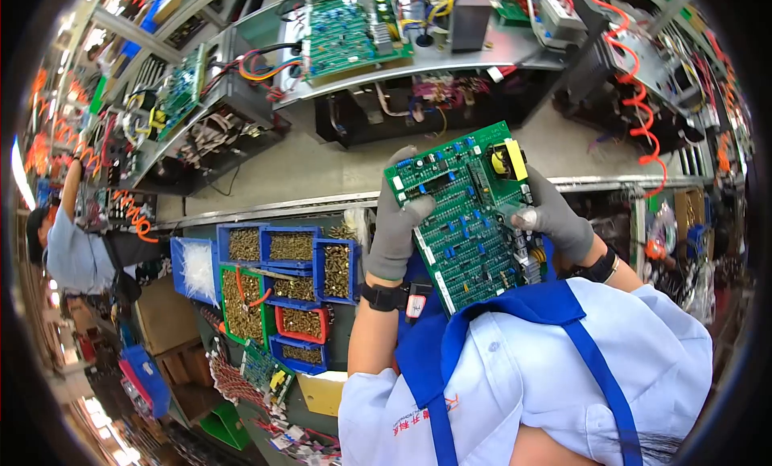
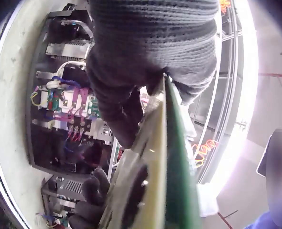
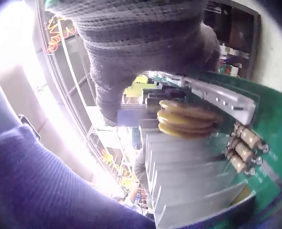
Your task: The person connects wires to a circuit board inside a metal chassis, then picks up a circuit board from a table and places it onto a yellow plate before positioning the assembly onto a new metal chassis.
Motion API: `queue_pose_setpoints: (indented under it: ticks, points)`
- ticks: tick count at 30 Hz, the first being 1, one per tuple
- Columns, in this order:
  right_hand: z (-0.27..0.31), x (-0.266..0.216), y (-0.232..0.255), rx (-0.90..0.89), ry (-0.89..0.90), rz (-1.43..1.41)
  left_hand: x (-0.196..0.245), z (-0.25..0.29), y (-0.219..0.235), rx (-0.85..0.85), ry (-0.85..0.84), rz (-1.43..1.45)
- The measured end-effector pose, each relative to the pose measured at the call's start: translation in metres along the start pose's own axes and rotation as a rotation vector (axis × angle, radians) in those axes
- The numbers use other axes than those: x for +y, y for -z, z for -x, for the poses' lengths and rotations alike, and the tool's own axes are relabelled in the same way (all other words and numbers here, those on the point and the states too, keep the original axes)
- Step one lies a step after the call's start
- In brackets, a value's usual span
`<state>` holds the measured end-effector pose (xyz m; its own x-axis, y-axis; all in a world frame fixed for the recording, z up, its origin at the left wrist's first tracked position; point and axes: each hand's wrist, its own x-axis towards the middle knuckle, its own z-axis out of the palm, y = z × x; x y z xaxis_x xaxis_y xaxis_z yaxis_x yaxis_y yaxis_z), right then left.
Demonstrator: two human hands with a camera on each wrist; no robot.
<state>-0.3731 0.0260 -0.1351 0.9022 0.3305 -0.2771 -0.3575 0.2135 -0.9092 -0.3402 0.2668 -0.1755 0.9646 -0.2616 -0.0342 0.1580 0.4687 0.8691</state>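
Observation:
A large green circuit board (image 1: pixel 450 225), crowded with small parts, is held tilted in front of the chest by both gloved hands. My left hand (image 1: pixel 392 237) grips its left edge, the thumb lying over the face; in the left wrist view the glove (image 2: pixel 153 47) wraps the edge of the board (image 2: pixel 179 167). The right hand (image 1: pixel 563 225) holds the opposite edge, thumb beside a yellow transformer (image 1: pixel 507 159). Seen from the right wrist, that glove (image 3: pixel 136 47) is above a finned heat sink (image 3: pixel 188 167) and a yellow coil (image 3: pixel 184 119) on the board.
Blue, green and red bins (image 1: pixel 293 245) of brass-coloured fasteners stand left of the hands. Beyond the metal bench edge (image 1: pixel 265 206) sit open chassis (image 1: pixel 418 104) with boards and wiring. An orange coiled hose (image 1: pixel 639 104) hangs at right. Another person (image 1: pixel 76 249) is at far left.

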Motion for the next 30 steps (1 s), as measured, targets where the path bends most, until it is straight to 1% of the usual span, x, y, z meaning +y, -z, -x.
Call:
queue_pose_setpoints:
  ticks: [2, 4, 6, 7, 8, 11, 14, 16, 18, 19, 20, 22, 23, 24, 25, 26, 28, 30]
  points:
    - [0.009, 0.008, 0.003, 0.108, 0.000, 0.048, -0.004, -0.004, -0.004, -0.054, 0.072, 0.158]
    - [0.018, 0.013, 0.003, 0.160, 0.037, 0.039, -0.010, -0.013, -0.005, -0.088, 0.094, 0.125]
    - [0.027, 0.010, -0.001, 0.238, 0.074, 0.027, -0.006, -0.024, -0.011, -0.174, 0.121, 0.107]
    - [0.032, 0.007, -0.004, 0.288, 0.098, 0.069, -0.005, -0.030, -0.012, -0.232, 0.132, 0.085]
    - [0.035, 0.008, -0.002, 0.315, 0.102, 0.071, -0.004, -0.034, -0.017, -0.256, 0.143, 0.093]
    - [0.046, 0.008, 0.001, 0.407, 0.200, 0.078, 0.001, -0.046, -0.035, -0.303, 0.239, 0.010]
    - [0.060, 0.004, 0.010, 0.488, 0.229, 0.036, -0.009, -0.056, -0.045, -0.414, 0.251, 0.034]
    - [0.071, -0.002, 0.015, 0.592, 0.261, -0.018, -0.023, -0.055, -0.049, -0.462, 0.247, 0.076]
    - [0.080, 0.000, 0.032, 0.628, 0.344, -0.066, -0.026, -0.041, -0.053, -0.425, 0.320, 0.129]
    - [0.085, -0.005, 0.037, 0.635, 0.374, -0.094, -0.035, -0.033, -0.055, -0.335, 0.405, 0.082]
    - [0.088, -0.003, 0.045, 0.673, 0.440, -0.081, -0.032, -0.024, -0.065, -0.350, 0.411, 0.071]
    - [0.093, 0.001, 0.067, 0.712, 0.511, -0.083, -0.023, -0.006, -0.089, -0.333, 0.535, -0.066]
    - [0.098, 0.000, 0.076, 0.718, 0.524, -0.084, -0.035, 0.001, -0.091, -0.393, 0.465, -0.123]
    - [0.103, -0.002, 0.085, 0.764, 0.510, -0.050, -0.049, 0.005, -0.096, -0.453, 0.389, -0.179]
    - [0.107, -0.004, 0.094, 0.809, 0.502, -0.013, -0.045, 0.006, -0.120, -0.410, 0.373, -0.348]
    - [0.112, -0.007, 0.105, 0.812, 0.541, 0.001, -0.052, 0.007, -0.138, -0.343, 0.287, -0.409]
    - [0.124, -0.012, 0.125, 0.842, 0.516, -0.042, -0.059, 0.005, -0.173, -0.283, 0.420, -0.252]
    - [0.144, -0.019, 0.149, 0.862, 0.526, -0.008, -0.077, 0.006, -0.201, -0.283, 0.410, -0.205]
